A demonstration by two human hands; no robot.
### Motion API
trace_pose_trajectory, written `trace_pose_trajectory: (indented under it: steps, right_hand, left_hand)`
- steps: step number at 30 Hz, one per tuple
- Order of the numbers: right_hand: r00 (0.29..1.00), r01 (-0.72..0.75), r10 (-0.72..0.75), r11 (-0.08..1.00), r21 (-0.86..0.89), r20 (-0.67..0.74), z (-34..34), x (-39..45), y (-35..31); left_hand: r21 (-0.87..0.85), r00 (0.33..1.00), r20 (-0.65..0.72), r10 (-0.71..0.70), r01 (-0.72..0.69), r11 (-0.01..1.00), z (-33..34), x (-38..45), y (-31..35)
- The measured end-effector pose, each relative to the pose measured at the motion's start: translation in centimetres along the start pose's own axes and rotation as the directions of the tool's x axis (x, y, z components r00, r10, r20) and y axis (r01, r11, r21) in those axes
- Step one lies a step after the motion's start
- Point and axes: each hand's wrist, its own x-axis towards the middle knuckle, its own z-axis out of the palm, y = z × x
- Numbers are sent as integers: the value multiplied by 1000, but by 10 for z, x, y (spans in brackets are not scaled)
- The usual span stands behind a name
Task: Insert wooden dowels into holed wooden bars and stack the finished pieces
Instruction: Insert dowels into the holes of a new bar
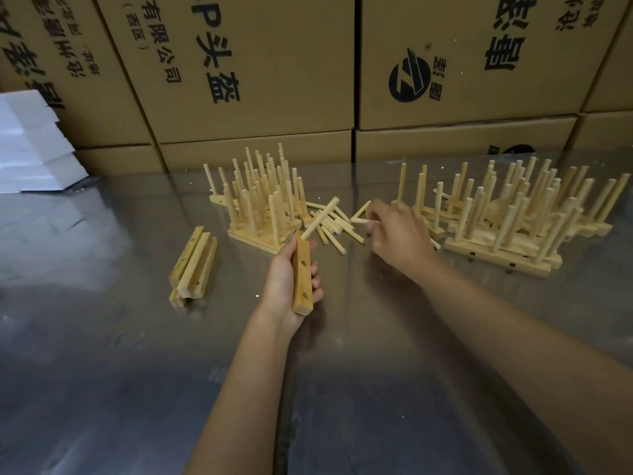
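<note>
Left hand (286, 282) gripping holed bar (302, 277) above desk (102, 337), long axis running away from viewer, one dowel (320, 219) angled up-right from far end. Right hand (397, 234) pinching loose dowel (359, 221) over dowel pile (330, 228). Finished pieces (263, 200) behind; spare bars (193, 265) left. Cardboard boxes (239, 63) closed, contents hidden.

Pale bare-wood bar (301, 273), dowels (329, 224) matt; tabletop (102, 337) glossy, reflective; boxes (239, 63) matt brown cardboard.

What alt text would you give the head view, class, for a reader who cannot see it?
The left hand holds a holed wooden bar with one dowel fitted, while the right hand pinches a loose dowel from the dowel pile. Finished pieces flank them.
</note>
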Motion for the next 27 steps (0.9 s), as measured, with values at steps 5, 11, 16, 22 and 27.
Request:
trace_pose_trajectory:
  steps: [5, 11, 16, 22, 27]
  right_hand:
    - [992, -26, -11, 957, 289, 127, -44, -44, -21]
    - [983, -66, -18, 891, 450, 180, -55, -96, -43]
    - [984, 139, -162, 955, 263, 69, -54, -102, -42]
    - [912, 396, -387, 917, -48, 132, -71, -95, -45]
    - [862, 480, -441, 869, -121, 248, -79, -77, -62]
  left_hand:
    - [57, 999, -36, -3, 5, 998, 5, -2, -2]
    - [273, 999, 45, -12, -1, 962, 22, -8, -15]
    - [342, 999, 37, -22, 8, 940, 29, -11, -21]
    - [441, 999, 47, 16, -35, 897, 33, -15, -27]
    - [440, 998, 52, 39, -58, 896, 31, -14, -28]
